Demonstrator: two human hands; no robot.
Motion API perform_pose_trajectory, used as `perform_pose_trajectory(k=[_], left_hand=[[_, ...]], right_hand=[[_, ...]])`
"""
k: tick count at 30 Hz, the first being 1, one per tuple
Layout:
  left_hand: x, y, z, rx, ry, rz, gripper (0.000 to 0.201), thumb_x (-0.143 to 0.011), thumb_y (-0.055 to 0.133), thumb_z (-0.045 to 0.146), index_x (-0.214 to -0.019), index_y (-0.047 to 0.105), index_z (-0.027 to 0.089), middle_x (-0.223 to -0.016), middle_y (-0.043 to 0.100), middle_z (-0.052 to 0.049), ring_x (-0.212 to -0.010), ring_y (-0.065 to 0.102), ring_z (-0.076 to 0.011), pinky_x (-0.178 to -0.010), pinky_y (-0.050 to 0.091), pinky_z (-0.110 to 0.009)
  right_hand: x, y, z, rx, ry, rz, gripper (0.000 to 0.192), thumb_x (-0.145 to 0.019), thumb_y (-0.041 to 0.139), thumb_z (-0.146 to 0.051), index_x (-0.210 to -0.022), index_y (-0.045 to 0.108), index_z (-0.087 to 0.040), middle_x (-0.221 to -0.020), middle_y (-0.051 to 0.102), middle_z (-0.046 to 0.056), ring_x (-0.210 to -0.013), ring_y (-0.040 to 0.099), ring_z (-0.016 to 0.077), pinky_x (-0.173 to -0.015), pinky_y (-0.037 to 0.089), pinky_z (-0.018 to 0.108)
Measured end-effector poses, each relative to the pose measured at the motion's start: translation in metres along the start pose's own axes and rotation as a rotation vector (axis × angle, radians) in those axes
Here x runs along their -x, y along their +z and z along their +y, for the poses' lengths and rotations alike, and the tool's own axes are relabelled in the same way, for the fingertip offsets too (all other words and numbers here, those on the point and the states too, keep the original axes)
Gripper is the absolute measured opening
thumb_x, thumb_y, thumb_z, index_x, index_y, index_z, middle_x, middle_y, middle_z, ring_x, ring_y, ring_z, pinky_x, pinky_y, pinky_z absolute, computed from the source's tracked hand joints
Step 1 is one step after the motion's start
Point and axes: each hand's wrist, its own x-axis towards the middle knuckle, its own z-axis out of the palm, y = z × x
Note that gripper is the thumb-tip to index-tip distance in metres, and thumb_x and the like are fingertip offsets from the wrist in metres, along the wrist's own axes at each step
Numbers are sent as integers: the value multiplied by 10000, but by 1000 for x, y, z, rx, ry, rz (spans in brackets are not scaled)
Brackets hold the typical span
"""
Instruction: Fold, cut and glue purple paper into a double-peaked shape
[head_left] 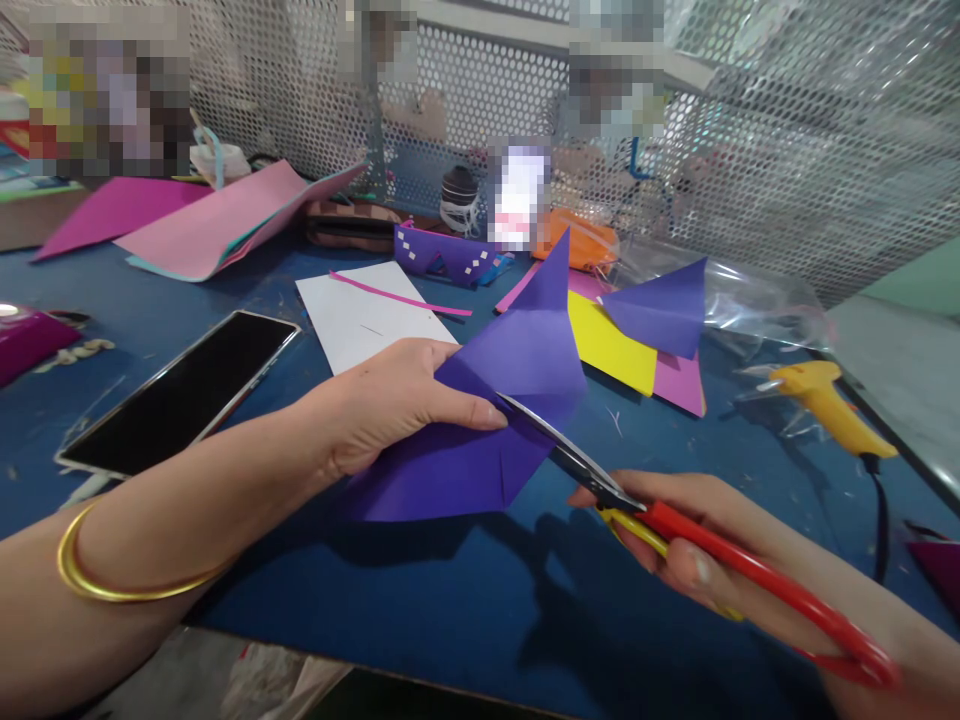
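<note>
left hand (382,405) grip pinched shut on folded purple paper (487,420) above blue worktop (420,600), right hand (720,560) grip closed round red-handled scissors (645,510), blades biting paper's right edge

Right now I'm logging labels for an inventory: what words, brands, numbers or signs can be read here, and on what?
None can be read.
Small container by the mesh wall: its face is blurred out.
Phone: screen dark, no text.
Scissors in the right hand: no marking shows.
Purple paper in the left hand: blank.
</note>
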Motion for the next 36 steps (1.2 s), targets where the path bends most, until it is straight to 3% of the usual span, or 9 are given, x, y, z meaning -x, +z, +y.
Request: perform_pose_trajectory(k=[5, 11, 19, 26, 36], left_hand=[[2, 1, 0, -17, 7, -28, 373, -546, 865, 210, -901, 754, 183, -806, 784, -83, -677, 742, -250, -631, 604, -332], [1, 3, -3, -51, 28, -54, 316, -590, 848, 214, -891, 756, 180, -803, 785, -70, -659, 731, -219, -625, 594, -302], [0, 2, -3, -45, 16, -61, 346, -610, 850, 192, -942, 757, 168, -816, 792, -73, -658, 733, -204, -633, 595, -287], [-1, 1, -4, -18, 19, -89, 365, -614, 848, 183, -969, 765, 173, -852, 798, -88, -669, 740, -206, -638, 595, -284], [-2, 0, -5, 1, 0, -98, 414, -593, 864, 198, -996, 771, 170, -859, 796, -100, -689, 743, -221, -656, 596, -307]], right_hand=[[4, 2, 0, 76, -44, 114, 518, -877, 637, -622, -1257, 689, -273, -748, 585, 39, -618, 495, 159, -504, 451, 259], [4, 12, -3, 84, -9, 258, 526, -830, 658, -680, -1156, 737, -275, -754, 626, 48, -630, 541, 173, -520, 486, 265], [-1, 9, -4, 5, 62, 57, 579, -840, 615, -727, -1123, 708, -230, -720, 510, 2, -605, 436, 122, -476, 408, 204], [-7, 13, -13, -132, 124, -27, 562, -815, 618, -761, -956, 628, -217, -710, 312, -49, -599, 260, 97, -453, 234, 203], [-7, 11, -9, -218, 128, -66, 534, -821, 645, -730, -931, 572, -213, -716, 290, -62, -586, 210, 80, -437, 172, 200]])
